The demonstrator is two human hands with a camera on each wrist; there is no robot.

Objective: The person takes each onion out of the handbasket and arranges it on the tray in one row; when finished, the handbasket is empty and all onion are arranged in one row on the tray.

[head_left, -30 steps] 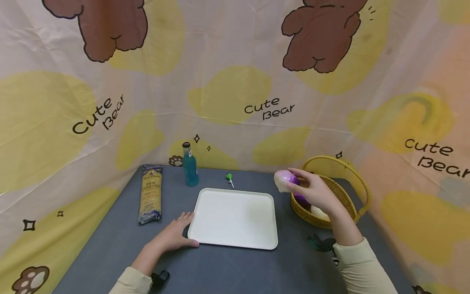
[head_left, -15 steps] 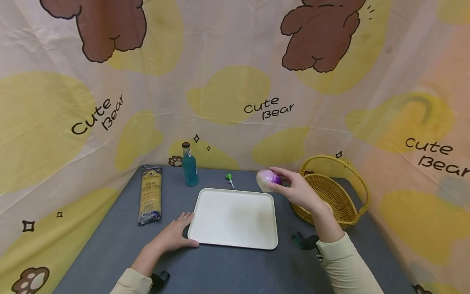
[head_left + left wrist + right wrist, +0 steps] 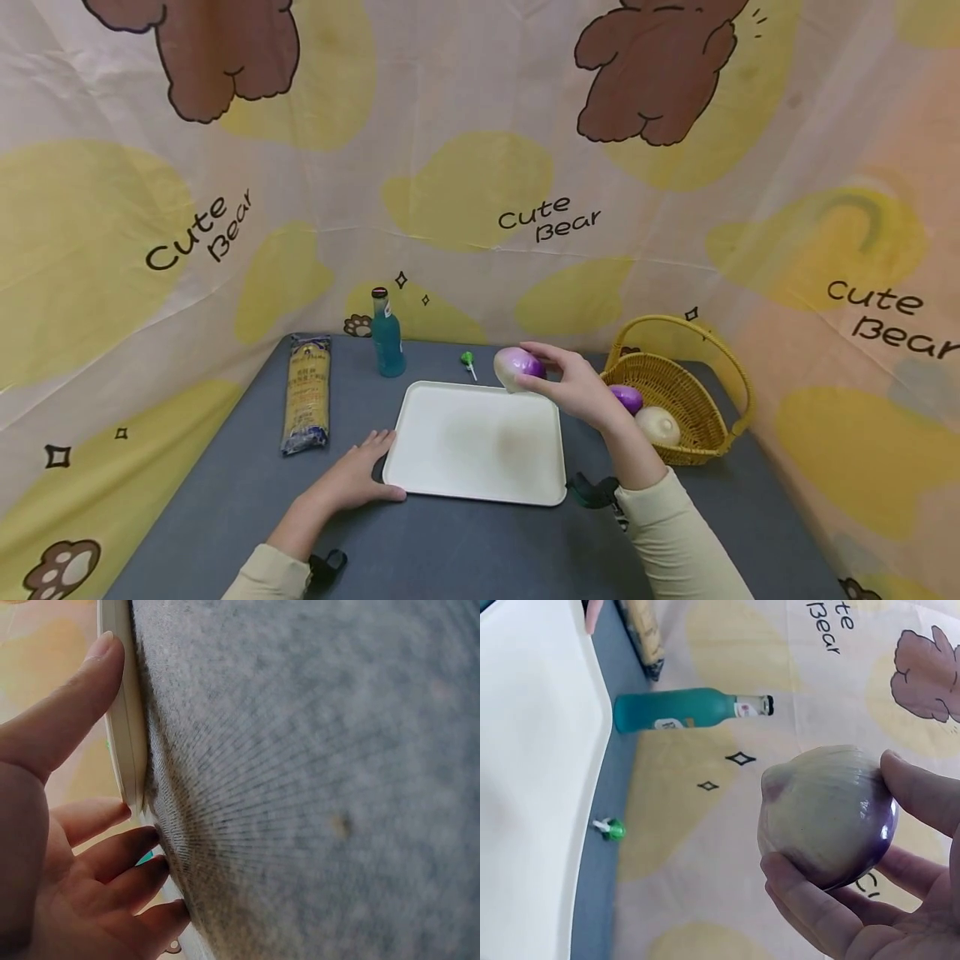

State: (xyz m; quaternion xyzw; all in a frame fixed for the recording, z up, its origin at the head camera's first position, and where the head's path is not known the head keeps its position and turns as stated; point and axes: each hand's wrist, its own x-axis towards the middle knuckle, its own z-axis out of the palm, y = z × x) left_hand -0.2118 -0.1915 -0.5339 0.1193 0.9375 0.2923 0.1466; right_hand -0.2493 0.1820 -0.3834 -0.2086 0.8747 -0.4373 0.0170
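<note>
In the head view my right hand (image 3: 573,385) grips a purple-and-white onion (image 3: 517,368) over the back right part of the white tray (image 3: 480,442). In the right wrist view the thumb and fingers curl round the onion (image 3: 829,817), its pale ribbed side showing. My left hand (image 3: 358,477) rests at the tray's front left corner. Seen from the left wrist, its thumb lies along the tray rim (image 3: 124,712) and its fingers spread loosely beside it.
A wicker basket (image 3: 701,396) at the right holds a white onion (image 3: 658,426) and a purple item (image 3: 627,398). Behind the tray lie a green lollipop (image 3: 468,362) and a standing blue bottle (image 3: 388,342). A noodle packet (image 3: 307,396) lies left.
My right hand has carried the onion leftward from above the basket to over the tray's back right edge. The left hand has stayed at the tray corner.
</note>
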